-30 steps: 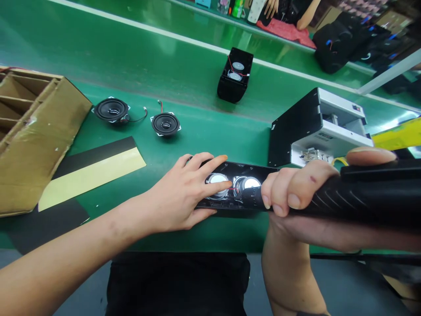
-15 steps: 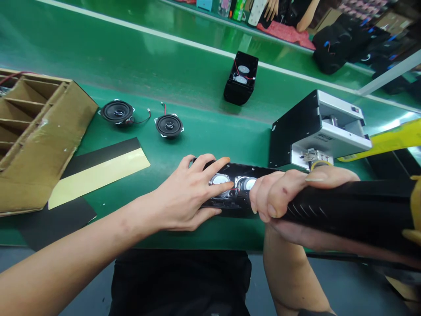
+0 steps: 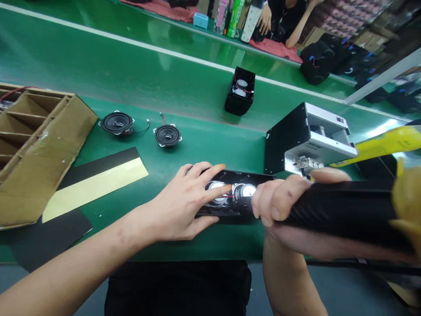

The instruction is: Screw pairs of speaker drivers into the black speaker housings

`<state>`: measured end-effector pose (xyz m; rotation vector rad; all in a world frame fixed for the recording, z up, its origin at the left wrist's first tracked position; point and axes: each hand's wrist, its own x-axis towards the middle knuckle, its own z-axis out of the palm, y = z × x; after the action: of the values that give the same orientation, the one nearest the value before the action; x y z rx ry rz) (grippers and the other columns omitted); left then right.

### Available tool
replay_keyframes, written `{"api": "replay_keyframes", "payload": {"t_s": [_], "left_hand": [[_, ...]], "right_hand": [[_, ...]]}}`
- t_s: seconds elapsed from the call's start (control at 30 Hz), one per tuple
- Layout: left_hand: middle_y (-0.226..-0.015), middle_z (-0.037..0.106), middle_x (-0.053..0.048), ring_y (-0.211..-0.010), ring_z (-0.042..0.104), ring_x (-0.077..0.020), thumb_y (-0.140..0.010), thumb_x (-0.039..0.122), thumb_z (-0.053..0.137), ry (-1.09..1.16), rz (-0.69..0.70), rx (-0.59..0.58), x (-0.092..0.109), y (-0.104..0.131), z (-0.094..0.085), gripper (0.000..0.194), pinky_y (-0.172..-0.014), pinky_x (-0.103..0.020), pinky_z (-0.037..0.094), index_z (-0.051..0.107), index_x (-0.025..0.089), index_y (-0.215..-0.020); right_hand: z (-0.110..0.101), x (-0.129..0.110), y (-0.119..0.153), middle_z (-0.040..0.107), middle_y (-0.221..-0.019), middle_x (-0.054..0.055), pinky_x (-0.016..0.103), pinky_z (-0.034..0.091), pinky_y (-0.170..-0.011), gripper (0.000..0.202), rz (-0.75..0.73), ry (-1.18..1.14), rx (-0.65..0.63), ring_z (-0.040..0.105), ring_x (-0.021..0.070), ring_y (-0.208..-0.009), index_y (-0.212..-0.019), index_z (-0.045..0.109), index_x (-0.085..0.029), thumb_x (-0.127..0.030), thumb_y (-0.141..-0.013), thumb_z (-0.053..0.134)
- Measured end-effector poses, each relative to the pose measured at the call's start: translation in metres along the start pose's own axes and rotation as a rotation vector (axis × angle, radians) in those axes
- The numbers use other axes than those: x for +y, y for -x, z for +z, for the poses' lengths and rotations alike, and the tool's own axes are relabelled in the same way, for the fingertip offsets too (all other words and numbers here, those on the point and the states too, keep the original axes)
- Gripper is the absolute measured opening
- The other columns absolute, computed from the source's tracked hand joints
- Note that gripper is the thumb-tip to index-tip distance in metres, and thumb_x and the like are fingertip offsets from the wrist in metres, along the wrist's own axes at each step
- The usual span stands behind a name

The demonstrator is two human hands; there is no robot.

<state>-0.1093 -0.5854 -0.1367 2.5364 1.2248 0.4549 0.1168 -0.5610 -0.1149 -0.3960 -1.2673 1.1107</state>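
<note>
A long black speaker box [image 3: 251, 176] lies on the green bench with its inside facing up. Two round speaker drivers and a red wire show in it; the nearer to my left hand is the driver [image 3: 217, 199], the other is the driver [image 3: 246, 191]. My left hand [image 3: 187, 202] spans the box's left end, thumb along the near side and fingers across the top and far side. My right hand [image 3: 283, 199] is wrapped round a thick black electric screwdriver [image 3: 348, 210], held over the box's right part. Its tip is hidden behind my fingers.
Two loose speakers [image 3: 117, 123] lie to the left, near a divided cardboard box [image 3: 42, 162] and black and yellow sheets [image 3: 98, 188]. Another speaker box [image 3: 240, 92] stands farther back. A screw feeder machine [image 3: 309, 140] is at right. Across the bench sits a person [image 3: 283, 22].
The view has shifted slightly, so the bench items appear lower. My left hand stays on the box, and my right hand still holds the screwdriver over it.
</note>
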Motion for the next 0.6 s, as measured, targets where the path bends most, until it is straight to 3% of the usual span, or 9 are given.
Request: {"api": "replay_keyframes", "payload": {"t_s": [0.1, 0.13, 0.2, 0.23, 0.37, 0.47, 0.6], "left_hand": [[-0.181, 0.027, -0.017, -0.162, 0.030, -0.0431, -0.097, 0.048, 0.072, 0.059, -0.057, 0.010, -0.002, 0.006, -0.002, 0.061, -0.124, -0.070, 0.041, 0.058, 0.025, -0.152], [-0.181, 0.026, -0.016, -0.164, 0.028, -0.0426, -0.099, 0.051, 0.069, 0.063, -0.071, 0.017, -0.002, 0.007, -0.003, 0.054, -0.123, -0.070, 0.042, 0.062, 0.026, -0.146], [-0.179, 0.034, -0.011, -0.164, 0.028, -0.0412, -0.104, 0.049, 0.061, 0.044, -0.087, 0.057, -0.001, 0.009, -0.001, 0.033, -0.121, -0.071, 0.044, 0.069, 0.027, -0.128], [-0.176, 0.038, -0.009, -0.163, 0.031, -0.0401, -0.107, 0.045, 0.057, 0.028, -0.089, 0.090, 0.000, 0.010, 0.001, 0.026, -0.120, -0.070, 0.045, 0.071, 0.028, -0.120], [-0.171, 0.048, -0.005, -0.157, 0.039, -0.0374, -0.108, 0.027, 0.053, -0.037, -0.022, 0.206, 0.003, 0.006, 0.014, 0.020, -0.119, -0.069, 0.043, 0.073, 0.029, -0.109], [-0.166, 0.053, -0.008, -0.152, 0.046, -0.0391, -0.105, 0.021, 0.054, -0.092, 0.069, 0.256, 0.003, 0.000, 0.022, 0.021, -0.115, -0.072, 0.042, 0.071, 0.029, -0.114], [-0.156, 0.063, -0.012, -0.142, 0.056, -0.0392, -0.105, 0.017, 0.053, -0.158, 0.142, 0.320, 0.000, -0.011, 0.026, 0.023, -0.112, -0.073, 0.042, 0.070, 0.027, -0.117]], "right_hand": [[-0.027, -0.021, -0.012, 0.052, -0.057, -0.012, 0.028, 0.042, -0.030, 0.028, -0.119, 0.093, 0.086, 0.030, 0.0066, -0.029, -0.112, 0.079, -0.033, -0.034, -0.085, 0.089], [-0.039, -0.030, -0.020, 0.048, -0.055, -0.013, 0.027, 0.038, -0.028, 0.017, -0.201, 0.137, 0.101, 0.024, 0.0042, -0.028, -0.093, 0.078, -0.030, -0.035, -0.082, 0.089], [-0.061, -0.047, -0.038, 0.040, -0.057, -0.010, 0.027, 0.035, -0.027, 0.036, -0.334, 0.261, 0.176, 0.020, 0.0029, -0.029, -0.066, 0.065, -0.024, -0.049, -0.080, 0.087], [-0.071, -0.054, -0.049, 0.038, -0.058, -0.009, 0.027, 0.034, -0.028, 0.043, -0.395, 0.320, 0.201, 0.022, 0.0032, -0.030, -0.063, 0.062, -0.024, -0.055, -0.080, 0.085], [-0.097, -0.060, -0.085, 0.039, -0.049, -0.008, 0.022, 0.027, -0.026, 0.053, -0.600, 0.430, 0.264, 0.030, 0.0083, -0.029, -0.083, 0.071, -0.025, -0.076, -0.092, 0.060], [-0.110, -0.051, -0.098, 0.044, -0.047, -0.006, 0.023, 0.032, -0.027, 0.068, -0.583, 0.447, 0.345, 0.038, 0.0120, -0.030, -0.089, 0.068, -0.023, -0.083, -0.098, 0.037], [-0.113, -0.040, -0.099, 0.049, -0.051, -0.007, 0.022, 0.035, -0.031, 0.064, -0.510, 0.477, 0.390, 0.041, 0.0117, -0.033, -0.098, 0.066, -0.025, -0.086, -0.092, 0.050]]}}
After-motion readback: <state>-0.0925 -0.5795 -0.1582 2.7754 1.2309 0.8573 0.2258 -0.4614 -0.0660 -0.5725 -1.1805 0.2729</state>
